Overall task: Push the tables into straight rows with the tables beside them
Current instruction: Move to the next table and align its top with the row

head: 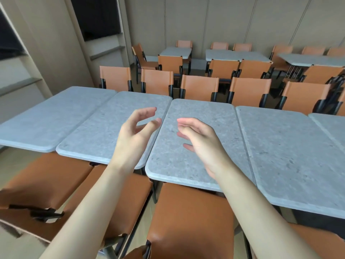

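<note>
- Near row: five grey stone-look worktops side by side; far-left worktop (54,116), second worktop (112,126), middle worktop (196,144), fourth worktop (291,156), fifth (332,126) cut off at right edge.
- Tops speckled, rounded corners; near edges stepped, not flush.
- Left hand (134,135) and right hand (201,141) hover above the seam between second and middle worktops, fingers loosely curled, holding nothing.
- Three orange seats (190,217) tucked on the near side; five orange chair backs (199,86) behind the row.
- Three more worktops (175,52) with chairs by the back wall.
</note>
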